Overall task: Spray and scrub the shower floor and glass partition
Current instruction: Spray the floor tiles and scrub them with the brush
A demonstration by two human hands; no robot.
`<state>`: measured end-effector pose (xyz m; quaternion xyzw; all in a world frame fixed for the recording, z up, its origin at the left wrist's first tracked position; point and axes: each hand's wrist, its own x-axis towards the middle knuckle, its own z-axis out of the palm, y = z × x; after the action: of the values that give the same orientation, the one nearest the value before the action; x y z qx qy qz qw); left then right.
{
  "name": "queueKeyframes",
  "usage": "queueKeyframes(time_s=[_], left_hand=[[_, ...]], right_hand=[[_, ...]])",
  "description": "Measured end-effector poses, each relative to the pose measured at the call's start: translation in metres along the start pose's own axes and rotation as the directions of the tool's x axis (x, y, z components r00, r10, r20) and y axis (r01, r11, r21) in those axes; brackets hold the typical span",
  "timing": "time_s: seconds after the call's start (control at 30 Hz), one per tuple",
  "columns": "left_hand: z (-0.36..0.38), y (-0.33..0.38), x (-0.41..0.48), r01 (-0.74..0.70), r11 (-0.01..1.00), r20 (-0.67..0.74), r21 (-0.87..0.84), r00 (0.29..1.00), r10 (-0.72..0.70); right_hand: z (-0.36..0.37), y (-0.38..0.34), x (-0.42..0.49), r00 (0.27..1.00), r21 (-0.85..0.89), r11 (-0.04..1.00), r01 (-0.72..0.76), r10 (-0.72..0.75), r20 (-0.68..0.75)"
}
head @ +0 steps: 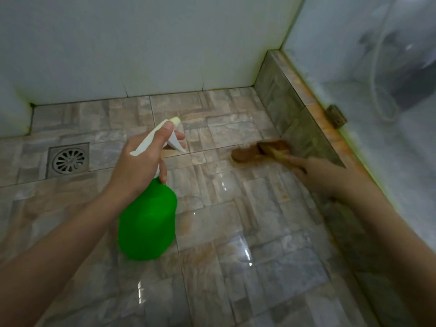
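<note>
My left hand (141,166) grips the white trigger head of a green spray bottle (147,220), held above the tiled shower floor (236,244) with its nozzle aimed at the back wall. My right hand (318,173) holds the handle of a brown scrub brush (254,152), blurred with motion, whose bristles press on the floor beside the tiled curb (295,119). The glass partition (377,114) rises from that curb on the right. The floor is wet and shiny.
A square metal floor drain (68,160) sits at the left. White tiled walls (141,43) close off the back. A rusty bracket (336,115) fixes the glass to the curb. A hose and a dark object show dimly through the glass.
</note>
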<state>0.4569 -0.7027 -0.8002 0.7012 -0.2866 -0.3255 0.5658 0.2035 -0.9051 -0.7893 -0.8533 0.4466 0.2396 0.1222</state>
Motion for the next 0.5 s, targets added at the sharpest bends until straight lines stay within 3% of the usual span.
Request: queueKeyframes(time_s=[0.07,0.23,0.4,0.5], left_hand=[[0.005,-0.003,-0.006,0.023,1.000,0.006,0.006,1.000,-0.023],[0.029,-0.004,-0.019,0.036,0.998,0.139,0.058,0.989,-0.044],[0.046,-0.003,-0.027,0.015,0.999,0.182,0.039,0.983,-0.022],[0.058,-0.008,-0.034,0.039,0.997,0.234,0.074,0.971,-0.055]], right_hand=[[0.016,0.006,-0.047,0.995,0.021,0.998,-0.067,0.065,0.072],[0.032,0.018,-0.002,0.992,0.112,0.993,-0.024,0.037,-0.117],[0.051,0.043,-0.093,0.998,0.050,0.998,-0.031,0.028,0.065],[0.071,0.045,-0.113,0.995,0.112,0.990,-0.087,0.081,0.062]])
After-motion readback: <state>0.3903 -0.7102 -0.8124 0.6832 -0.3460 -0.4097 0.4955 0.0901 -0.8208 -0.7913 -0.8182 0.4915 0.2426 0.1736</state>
